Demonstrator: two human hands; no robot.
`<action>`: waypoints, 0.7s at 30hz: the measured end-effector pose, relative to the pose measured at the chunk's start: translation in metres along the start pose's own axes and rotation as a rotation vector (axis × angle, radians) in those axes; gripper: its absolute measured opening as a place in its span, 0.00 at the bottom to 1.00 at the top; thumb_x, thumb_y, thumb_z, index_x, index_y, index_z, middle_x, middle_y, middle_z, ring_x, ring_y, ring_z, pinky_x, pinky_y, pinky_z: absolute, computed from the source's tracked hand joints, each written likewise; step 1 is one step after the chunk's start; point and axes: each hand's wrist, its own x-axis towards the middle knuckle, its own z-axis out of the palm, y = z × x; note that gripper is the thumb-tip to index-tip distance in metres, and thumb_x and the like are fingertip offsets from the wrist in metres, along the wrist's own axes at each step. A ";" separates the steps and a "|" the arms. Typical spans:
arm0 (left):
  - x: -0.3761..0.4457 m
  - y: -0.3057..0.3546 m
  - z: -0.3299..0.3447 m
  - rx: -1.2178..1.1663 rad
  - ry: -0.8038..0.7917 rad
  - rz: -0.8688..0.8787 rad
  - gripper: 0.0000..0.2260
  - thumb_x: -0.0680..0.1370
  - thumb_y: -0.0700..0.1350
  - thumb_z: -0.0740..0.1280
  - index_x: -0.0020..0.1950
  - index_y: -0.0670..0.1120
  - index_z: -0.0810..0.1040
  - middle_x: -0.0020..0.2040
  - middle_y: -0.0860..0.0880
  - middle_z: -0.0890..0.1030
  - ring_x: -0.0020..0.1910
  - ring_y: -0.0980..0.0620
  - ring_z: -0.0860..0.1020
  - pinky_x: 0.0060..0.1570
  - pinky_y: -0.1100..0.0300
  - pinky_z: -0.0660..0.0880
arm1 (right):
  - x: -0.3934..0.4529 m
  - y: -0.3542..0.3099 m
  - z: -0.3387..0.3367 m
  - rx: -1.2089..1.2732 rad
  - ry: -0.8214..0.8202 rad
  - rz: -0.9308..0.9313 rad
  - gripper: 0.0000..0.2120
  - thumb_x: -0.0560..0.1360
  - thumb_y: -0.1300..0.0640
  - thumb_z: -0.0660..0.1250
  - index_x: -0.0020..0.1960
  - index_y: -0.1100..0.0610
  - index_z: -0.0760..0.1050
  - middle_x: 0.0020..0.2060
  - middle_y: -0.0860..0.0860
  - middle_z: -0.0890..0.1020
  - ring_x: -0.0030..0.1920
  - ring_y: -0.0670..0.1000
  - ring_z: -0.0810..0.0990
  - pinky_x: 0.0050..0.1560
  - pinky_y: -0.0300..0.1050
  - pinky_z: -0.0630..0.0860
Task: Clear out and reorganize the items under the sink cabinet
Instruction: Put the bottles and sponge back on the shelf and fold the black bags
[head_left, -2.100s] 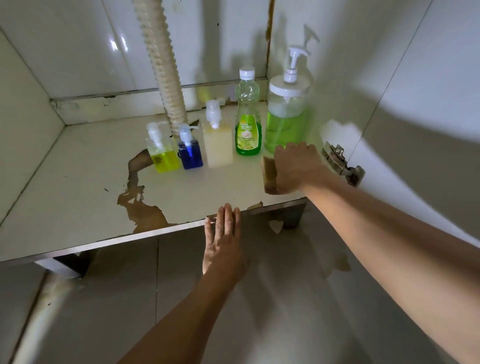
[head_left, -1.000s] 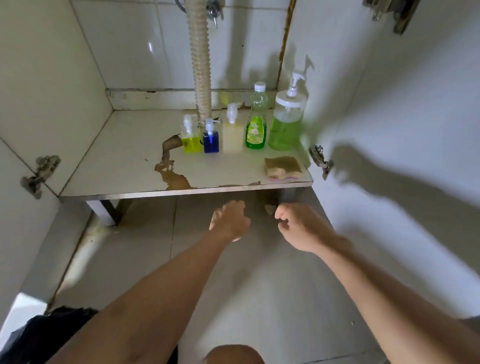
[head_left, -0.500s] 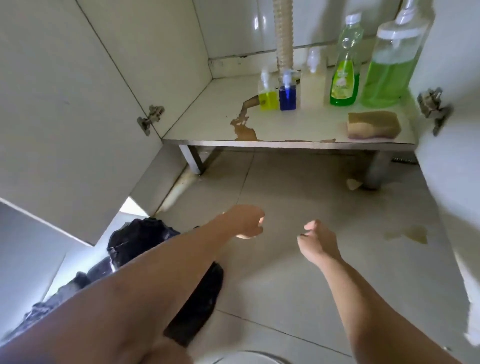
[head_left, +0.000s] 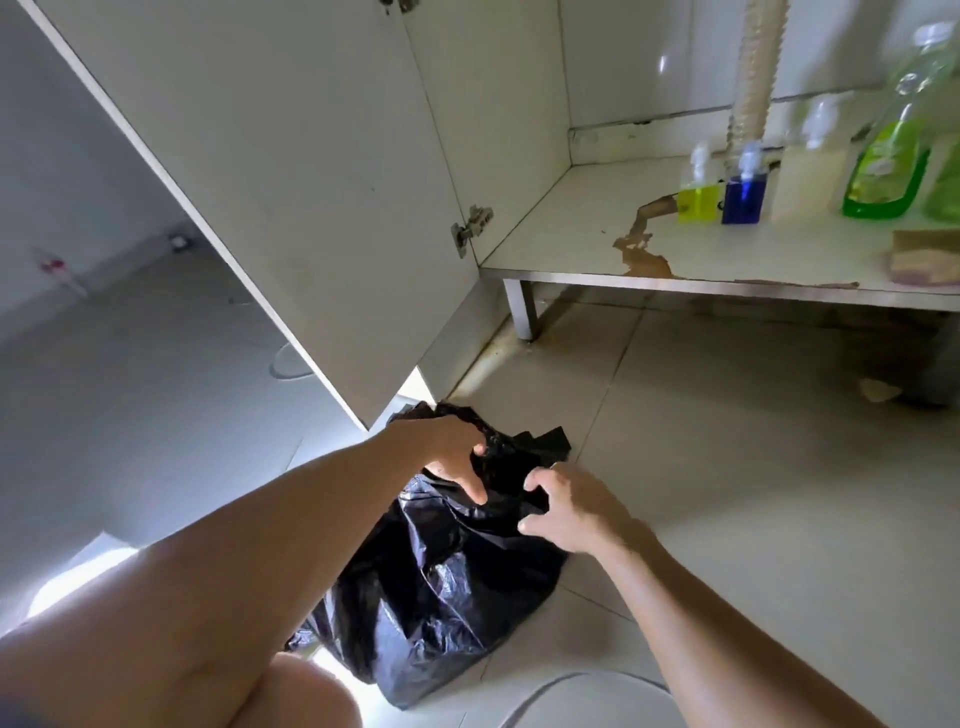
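Observation:
A black plastic bag (head_left: 441, 582) lies crumpled on the tiled floor in front of the cabinet. My left hand (head_left: 452, 452) pinches its bunched top edge. My right hand (head_left: 566, 506) grips the same bunched plastic from the right. On the cabinet shelf (head_left: 571, 244) at the upper right stand a small yellow pump bottle (head_left: 697, 200), a blue pump bottle (head_left: 743, 195), a cream bottle (head_left: 810, 176) and a green dish-soap bottle (head_left: 891, 166). A brown sponge (head_left: 924, 257) lies near the shelf's front edge.
The left cabinet door (head_left: 270, 171) hangs open right above the bag. A ribbed drain hose (head_left: 750, 73) comes down behind the bottles. The shelf coating is peeled in a brown patch (head_left: 641, 249). A round white object (head_left: 587, 701) sits at the bottom edge.
My view swung left and down from the shelf to the floor. Both hands went from hanging free to taking hold of the black bag's top.

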 end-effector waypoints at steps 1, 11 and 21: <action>-0.001 -0.006 0.007 0.014 -0.061 0.007 0.36 0.68 0.60 0.73 0.71 0.47 0.67 0.70 0.48 0.70 0.67 0.46 0.70 0.64 0.54 0.70 | -0.001 -0.003 0.015 -0.076 0.014 -0.019 0.25 0.71 0.46 0.69 0.66 0.50 0.70 0.61 0.52 0.73 0.58 0.56 0.76 0.57 0.46 0.72; -0.011 -0.047 0.016 0.217 0.005 0.114 0.10 0.75 0.40 0.66 0.53 0.37 0.78 0.34 0.50 0.72 0.41 0.48 0.72 0.36 0.60 0.71 | -0.005 -0.026 0.048 -0.281 0.201 -0.028 0.05 0.75 0.57 0.61 0.45 0.54 0.76 0.47 0.50 0.75 0.54 0.55 0.75 0.60 0.51 0.62; -0.076 -0.086 -0.071 -0.063 0.208 0.087 0.15 0.76 0.38 0.62 0.63 0.44 0.76 0.50 0.48 0.79 0.47 0.47 0.79 0.47 0.58 0.80 | -0.042 -0.098 -0.104 0.064 0.362 -0.073 0.16 0.77 0.51 0.63 0.62 0.56 0.73 0.52 0.50 0.76 0.53 0.51 0.76 0.44 0.32 0.69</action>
